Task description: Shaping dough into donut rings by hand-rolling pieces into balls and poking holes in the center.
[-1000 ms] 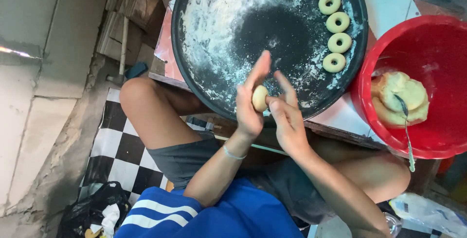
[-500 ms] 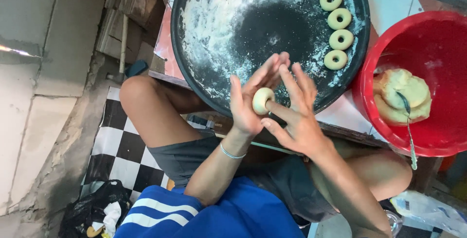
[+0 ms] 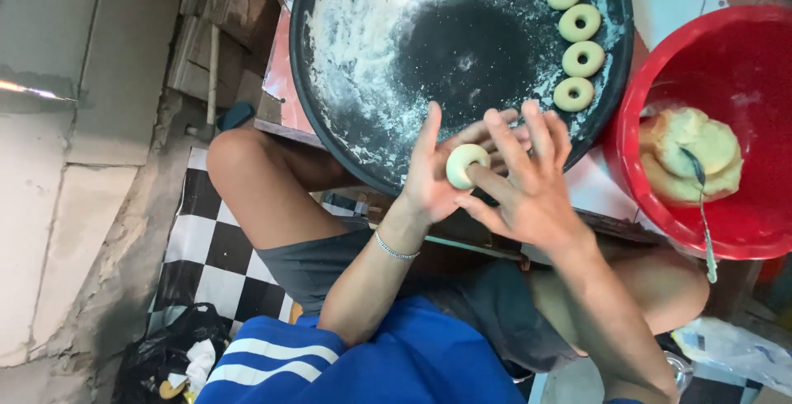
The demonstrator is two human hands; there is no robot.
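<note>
I see open floured space across the round black metal tray (image 3: 346, 115); pale dough rings (image 3: 580, 23) line its right rim.
</note>
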